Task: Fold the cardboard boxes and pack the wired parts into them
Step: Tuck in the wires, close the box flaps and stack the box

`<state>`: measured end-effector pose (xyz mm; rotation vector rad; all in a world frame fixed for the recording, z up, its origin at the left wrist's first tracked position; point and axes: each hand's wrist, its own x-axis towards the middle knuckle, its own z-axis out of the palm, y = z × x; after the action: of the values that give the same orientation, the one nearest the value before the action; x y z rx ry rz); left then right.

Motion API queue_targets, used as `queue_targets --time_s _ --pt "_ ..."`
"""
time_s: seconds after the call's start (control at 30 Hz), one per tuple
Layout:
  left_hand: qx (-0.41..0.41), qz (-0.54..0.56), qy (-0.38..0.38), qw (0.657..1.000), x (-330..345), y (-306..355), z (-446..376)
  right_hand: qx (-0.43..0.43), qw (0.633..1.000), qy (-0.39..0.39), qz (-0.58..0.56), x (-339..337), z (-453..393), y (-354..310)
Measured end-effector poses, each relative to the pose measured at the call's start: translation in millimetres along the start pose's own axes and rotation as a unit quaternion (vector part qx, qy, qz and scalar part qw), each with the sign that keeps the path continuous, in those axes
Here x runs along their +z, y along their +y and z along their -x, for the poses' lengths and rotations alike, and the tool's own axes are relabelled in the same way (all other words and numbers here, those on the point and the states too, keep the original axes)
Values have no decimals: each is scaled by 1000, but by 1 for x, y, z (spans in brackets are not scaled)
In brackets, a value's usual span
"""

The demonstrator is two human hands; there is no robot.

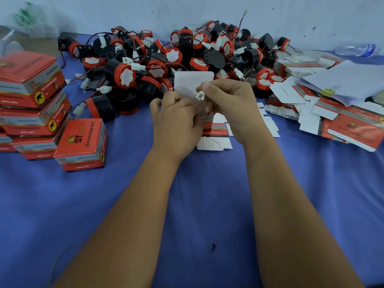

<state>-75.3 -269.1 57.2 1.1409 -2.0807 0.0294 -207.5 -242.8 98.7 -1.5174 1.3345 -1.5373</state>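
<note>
Nearest to me, my two bare forearms reach forward over the blue cloth-covered surface point(207, 204), and both hands meet above its middle. My left hand point(176, 123) has its fingers point(158, 103) curled round the lower part of the box being packed; most of that box is hidden under my hands. My right hand point(230, 104) pinches a small white plastic wire connector point(200, 96) between thumb and forefinger, just above the box. Behind my knuckles stands the box's white rounded cardboard lid flap point(193, 82), raised upright. Under my hands lies a flat unfolded red-and-white cardboard box blank point(214, 134), resting on the surface.

To my left, close by, a folded red cardboard box printed with gold lettering point(83, 144) sits on the surface, touching a stack of similar closed red boxes point(31, 96) piled several high. To my right, a loose heap of flat red-and-white box blanks point(342, 121) spreads out, with a sheaf of white paper sheets held by a yellow binder clip point(330, 91) on top of it.

Further back, a large pile of black-and-red round wired parts with white connectors point(176, 57) runs across the surface, wires tangled together. At the far right a clear plastic bottle point(355, 49) lies on its side near the pale wall point(187, 13).
</note>
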Motion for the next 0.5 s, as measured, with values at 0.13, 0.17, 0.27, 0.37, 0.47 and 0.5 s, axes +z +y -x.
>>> queue_targets --time_s 0.13,0.17,0.27,0.37,0.47,0.5 --pt "4 14 11 1000 -1 0 0 -2 998 56 14 1 0 0" --pt "5 17 15 1000 -1 0 0 -6 997 70 35 3 0 2" --pt "5 19 21 1000 1 -2 0 -35 984 111 134 7 -1 8" --pt "4 22 19 1000 1 -2 1 -63 966 129 217 8 1 13" --pt "7 18 25 999 2 -2 1 -67 951 99 285 10 4 16" --pt "8 17 28 999 2 -2 0 -67 945 87 308 11 4 16"
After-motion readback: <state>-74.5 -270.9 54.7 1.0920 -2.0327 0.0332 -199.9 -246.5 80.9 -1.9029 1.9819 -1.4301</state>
